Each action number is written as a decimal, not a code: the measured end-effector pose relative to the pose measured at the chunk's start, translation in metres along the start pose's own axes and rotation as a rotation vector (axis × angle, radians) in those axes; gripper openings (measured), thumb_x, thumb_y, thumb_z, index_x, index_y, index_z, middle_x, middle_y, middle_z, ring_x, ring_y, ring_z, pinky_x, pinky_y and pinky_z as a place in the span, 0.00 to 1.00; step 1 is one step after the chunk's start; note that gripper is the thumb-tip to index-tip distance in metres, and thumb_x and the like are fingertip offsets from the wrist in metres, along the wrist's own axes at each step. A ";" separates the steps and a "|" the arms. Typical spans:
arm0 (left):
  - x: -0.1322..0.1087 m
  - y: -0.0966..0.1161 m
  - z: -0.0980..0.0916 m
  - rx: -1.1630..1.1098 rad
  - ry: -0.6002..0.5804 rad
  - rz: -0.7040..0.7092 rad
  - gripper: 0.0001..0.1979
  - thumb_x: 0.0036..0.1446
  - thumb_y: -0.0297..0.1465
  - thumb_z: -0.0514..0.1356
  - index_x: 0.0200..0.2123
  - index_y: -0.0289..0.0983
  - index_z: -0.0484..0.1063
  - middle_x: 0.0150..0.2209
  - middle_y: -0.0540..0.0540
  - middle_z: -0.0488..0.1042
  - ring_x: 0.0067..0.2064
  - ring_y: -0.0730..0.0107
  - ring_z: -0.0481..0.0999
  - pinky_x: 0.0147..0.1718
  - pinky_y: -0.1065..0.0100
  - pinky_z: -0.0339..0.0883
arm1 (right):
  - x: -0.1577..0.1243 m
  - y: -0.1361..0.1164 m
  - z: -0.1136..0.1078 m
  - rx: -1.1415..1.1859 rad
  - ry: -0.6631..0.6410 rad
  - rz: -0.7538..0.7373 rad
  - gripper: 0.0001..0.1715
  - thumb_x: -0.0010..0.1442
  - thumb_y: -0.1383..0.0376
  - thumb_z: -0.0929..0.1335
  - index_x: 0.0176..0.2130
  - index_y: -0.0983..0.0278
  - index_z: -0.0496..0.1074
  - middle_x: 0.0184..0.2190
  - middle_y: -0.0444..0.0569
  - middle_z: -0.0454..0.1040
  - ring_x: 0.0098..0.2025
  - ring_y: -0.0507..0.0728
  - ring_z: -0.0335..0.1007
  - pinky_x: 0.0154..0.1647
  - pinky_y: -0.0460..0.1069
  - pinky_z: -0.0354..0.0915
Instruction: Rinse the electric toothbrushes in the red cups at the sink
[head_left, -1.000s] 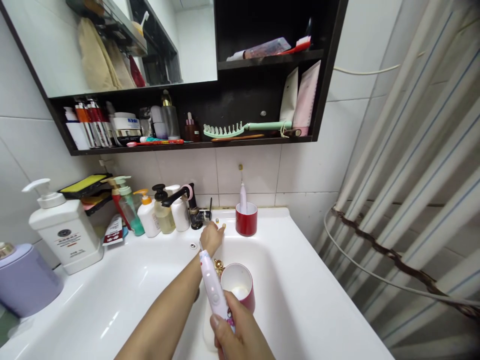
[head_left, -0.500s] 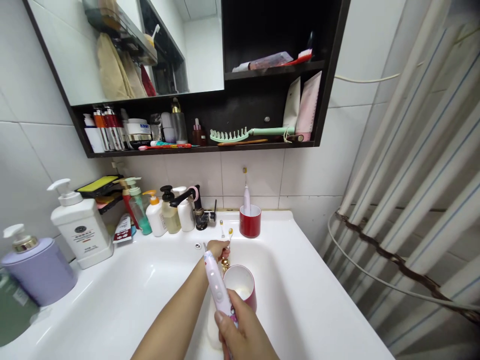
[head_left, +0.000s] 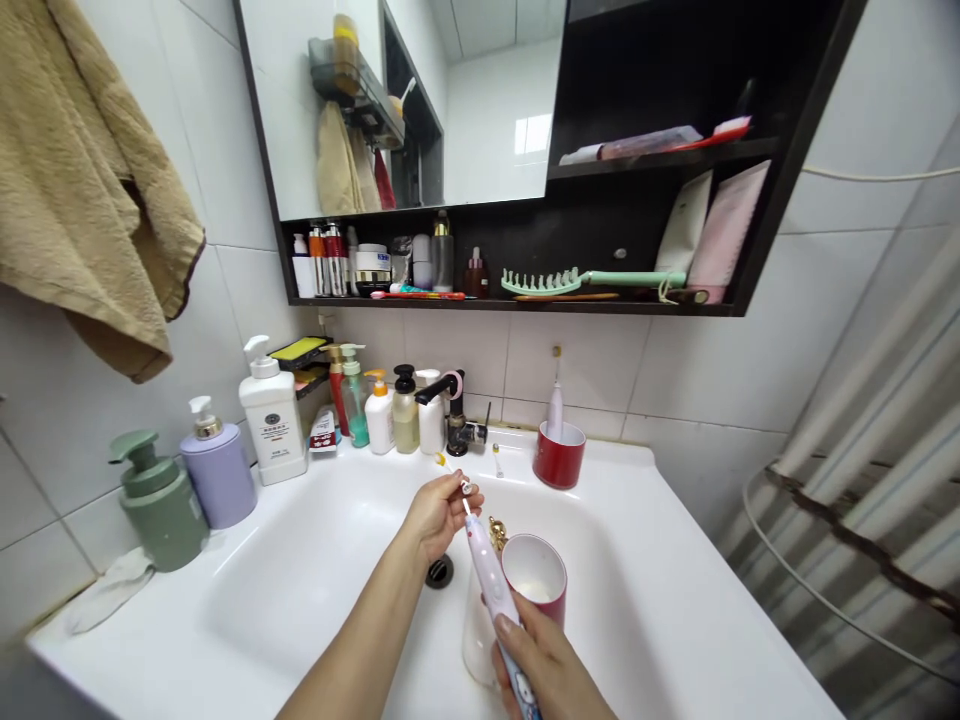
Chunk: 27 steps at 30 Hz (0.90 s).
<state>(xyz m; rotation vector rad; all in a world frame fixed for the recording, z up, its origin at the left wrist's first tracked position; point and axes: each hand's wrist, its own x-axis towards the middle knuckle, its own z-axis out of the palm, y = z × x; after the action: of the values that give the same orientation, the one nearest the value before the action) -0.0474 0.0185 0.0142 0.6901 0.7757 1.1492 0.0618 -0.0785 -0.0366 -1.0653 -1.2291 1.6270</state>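
My left hand (head_left: 440,515) pinches a small toothbrush head (head_left: 452,470) with yellow bristles, above the sink. In my right hand (head_left: 544,650) is a pale pink electric toothbrush handle (head_left: 491,575), its thin metal shaft pointing up toward the brush head's lower end. A small gap seems to lie between shaft and brush head. Behind the handle, a red cup (head_left: 551,595) with a white inside stands in the sink, beside a small gold object (head_left: 497,533). Another brush head (head_left: 497,460) lies on the back rim.
A second red cup (head_left: 560,465) holding a pink electric toothbrush (head_left: 555,410) stands on the sink's (head_left: 622,560) back ledge. A black faucet (head_left: 457,425) and several pump bottles line the left. Above hangs a dark shelf (head_left: 525,305) with a green hairbrush (head_left: 630,279).
My left hand has lifted the brush head off the back rim and brought it to the handle's tip. The view has turned left, bringing a towel and a green pump bottle into sight.
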 end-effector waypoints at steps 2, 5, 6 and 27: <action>-0.001 -0.001 -0.001 -0.010 -0.001 -0.014 0.05 0.44 0.28 0.52 0.20 0.33 0.59 0.16 0.53 0.62 0.19 0.80 0.66 0.22 0.75 0.60 | 0.001 0.001 -0.001 0.034 -0.005 0.010 0.28 0.43 0.50 0.58 0.39 0.66 0.52 0.13 0.36 0.58 0.07 0.42 0.48 0.06 0.39 0.45; 0.001 -0.003 -0.001 -0.013 -0.011 -0.021 0.05 0.44 0.28 0.52 0.21 0.32 0.61 0.14 0.54 0.60 0.16 0.82 0.63 0.20 0.76 0.59 | 0.003 0.001 -0.004 0.072 0.005 0.033 0.28 0.43 0.51 0.58 0.40 0.66 0.51 0.14 0.37 0.59 0.07 0.43 0.50 0.07 0.40 0.46; 0.002 -0.003 -0.001 -0.012 -0.018 -0.016 0.05 0.43 0.28 0.52 0.21 0.32 0.61 0.14 0.54 0.60 0.16 0.82 0.62 0.19 0.76 0.59 | 0.003 0.000 -0.005 0.079 0.007 0.038 0.28 0.44 0.51 0.58 0.40 0.66 0.51 0.14 0.37 0.59 0.07 0.43 0.50 0.06 0.40 0.45; 0.003 -0.026 0.011 0.012 -0.003 0.087 0.11 0.37 0.35 0.56 0.19 0.34 0.58 0.13 0.55 0.59 0.16 0.80 0.63 0.20 0.73 0.58 | -0.001 -0.007 0.003 0.105 0.071 0.057 0.25 0.43 0.51 0.58 0.37 0.64 0.53 0.14 0.37 0.59 0.08 0.44 0.51 0.06 0.40 0.47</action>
<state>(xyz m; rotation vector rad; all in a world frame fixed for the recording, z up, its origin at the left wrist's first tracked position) -0.0241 0.0141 -0.0008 0.7411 0.7566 1.2228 0.0606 -0.0789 -0.0294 -1.0917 -1.0646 1.6639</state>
